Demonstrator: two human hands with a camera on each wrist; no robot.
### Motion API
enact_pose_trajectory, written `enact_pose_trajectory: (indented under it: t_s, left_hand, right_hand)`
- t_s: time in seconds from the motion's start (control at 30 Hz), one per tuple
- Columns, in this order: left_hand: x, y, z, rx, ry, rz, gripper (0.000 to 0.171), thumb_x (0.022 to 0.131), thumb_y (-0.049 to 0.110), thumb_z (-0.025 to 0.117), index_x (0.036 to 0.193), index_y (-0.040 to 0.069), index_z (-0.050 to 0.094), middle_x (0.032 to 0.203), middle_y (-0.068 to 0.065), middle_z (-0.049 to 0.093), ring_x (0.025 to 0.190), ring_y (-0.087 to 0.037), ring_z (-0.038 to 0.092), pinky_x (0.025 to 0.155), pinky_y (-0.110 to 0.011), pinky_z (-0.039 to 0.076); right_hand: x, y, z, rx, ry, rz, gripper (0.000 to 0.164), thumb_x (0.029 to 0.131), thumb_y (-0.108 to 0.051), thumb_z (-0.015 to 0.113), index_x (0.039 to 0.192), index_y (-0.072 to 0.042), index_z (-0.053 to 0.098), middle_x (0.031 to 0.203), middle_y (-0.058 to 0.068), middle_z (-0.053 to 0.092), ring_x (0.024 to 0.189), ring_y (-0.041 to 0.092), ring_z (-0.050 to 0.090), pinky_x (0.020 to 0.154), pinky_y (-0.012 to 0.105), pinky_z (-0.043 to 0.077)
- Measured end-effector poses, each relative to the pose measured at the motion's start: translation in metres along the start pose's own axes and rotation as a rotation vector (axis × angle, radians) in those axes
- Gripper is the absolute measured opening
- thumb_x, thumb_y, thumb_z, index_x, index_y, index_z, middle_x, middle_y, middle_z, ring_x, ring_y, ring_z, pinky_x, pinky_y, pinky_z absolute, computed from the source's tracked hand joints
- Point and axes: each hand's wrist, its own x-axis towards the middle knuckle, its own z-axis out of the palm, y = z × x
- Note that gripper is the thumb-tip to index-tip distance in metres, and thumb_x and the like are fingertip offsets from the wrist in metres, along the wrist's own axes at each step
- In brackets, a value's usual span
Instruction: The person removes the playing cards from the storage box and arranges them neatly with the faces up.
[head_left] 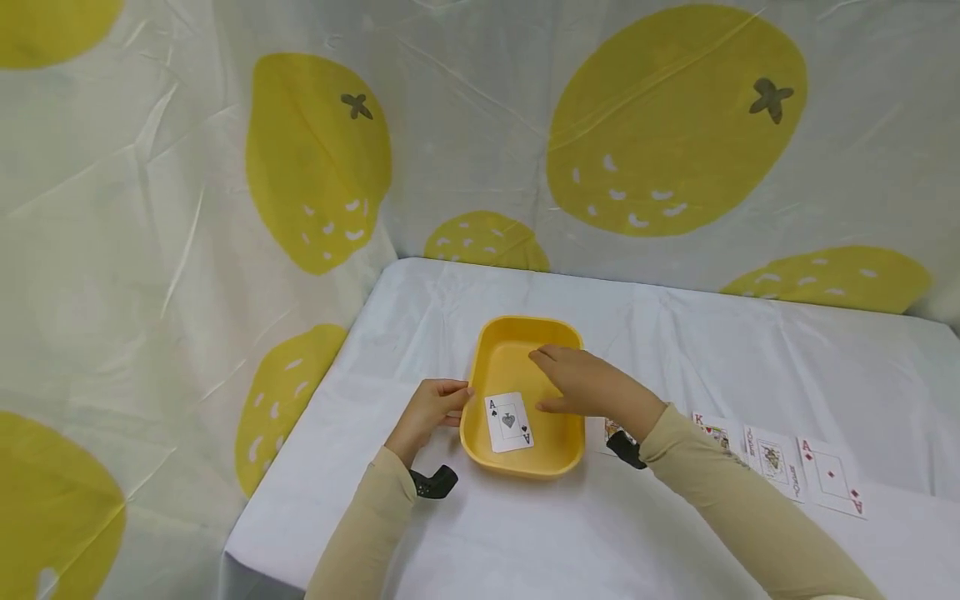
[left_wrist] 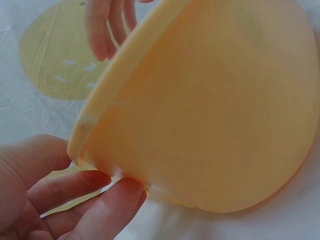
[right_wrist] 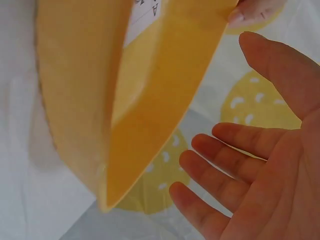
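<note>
On the white table (head_left: 637, 533), the yellow tray (head_left: 551, 437) looks light and stiff, best held by its rim, which the left hand (head_left: 430, 411) pinches; the right hand (head_left: 592, 383), fingers spread, hovers empty over it; inside, the card (head_left: 509, 422) seems slippery, bendy

A creased white cloth (head_left: 427, 304) is covering the tabletop (head_left: 637, 550). Directly on it, a yellow tray (head_left: 522, 467) is standing. Just beside its right side, a partly hidden picture card (head_left: 612, 427) is lying; farther right, a king (head_left: 712, 429), another picture card (head_left: 772, 460) and an ace of diamonds (head_left: 831, 475) are lying face up.
</note>
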Motion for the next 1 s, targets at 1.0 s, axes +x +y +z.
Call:
enact_pose_trajectory:
  t_s: [1.0]
  left_hand:
    - [-0.010,0.011,0.000,-0.007,-0.010,0.023,0.030,0.089,0.007,0.056,0.111,-0.013,0.056,0.102,-0.024,0.060,0.081,-0.024,0.063,0.065,-0.035,0.054]
  right_hand:
    - [0.068,-0.054,0.055,-0.335,-0.248,0.011,0.082,0.051,-0.049,0.083,0.112,-0.002,0.054,0.100,0.007,0.045,0.084,0.021,0.049,0.072,0.033,0.045]
